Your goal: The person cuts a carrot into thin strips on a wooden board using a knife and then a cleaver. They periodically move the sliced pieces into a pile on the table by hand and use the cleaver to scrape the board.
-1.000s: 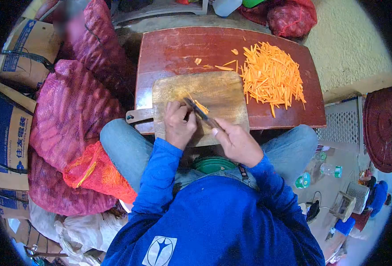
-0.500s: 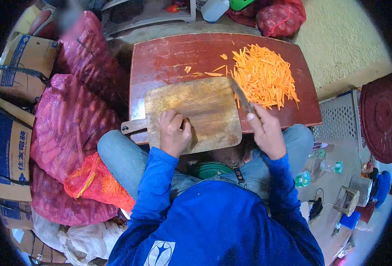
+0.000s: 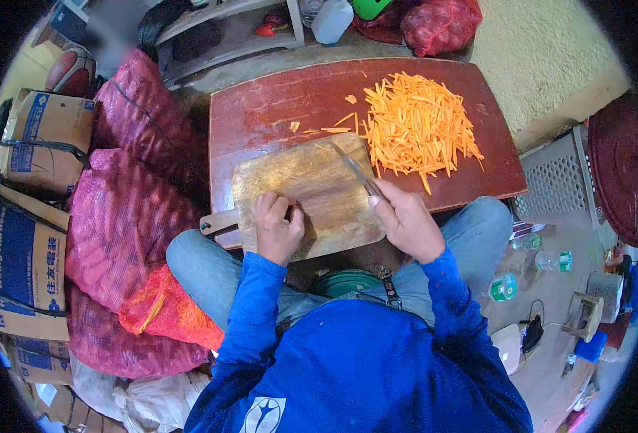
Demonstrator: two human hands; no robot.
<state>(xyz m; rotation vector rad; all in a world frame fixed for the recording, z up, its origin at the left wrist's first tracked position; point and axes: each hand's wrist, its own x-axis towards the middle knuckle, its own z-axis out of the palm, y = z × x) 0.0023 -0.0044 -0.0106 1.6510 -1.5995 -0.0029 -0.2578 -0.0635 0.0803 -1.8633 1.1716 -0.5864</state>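
Note:
A wooden cutting board (image 3: 326, 209) with a short handle lies at a slant over the near edge of the red table (image 3: 276, 94). My left hand (image 3: 277, 227) rests on its left part, fingers curled in; whatever they enclose, if anything, is hidden. Wrapped around the handle of a knife (image 3: 353, 167), my right hand (image 3: 407, 216) is at the board's right edge. The blade points up and to the left over the board. Beyond it is a heap of orange strips, cut carrot by their look (image 3: 420, 126), with a few loose pieces (image 3: 335, 130) left of the heap.
Large purple mesh sacks (image 3: 131, 224) and cardboard boxes (image 3: 27, 252) stand on the left, beside an orange net bag (image 3: 171, 303). A red mesh bag (image 3: 442, 25) lies behind the table. Plastic bottles (image 3: 503, 287) are on the floor at right.
My right hand and the knife have moved left, away from the orange heap, bringing the blade over the board. My left hand stays on the board. The view has shifted slightly.

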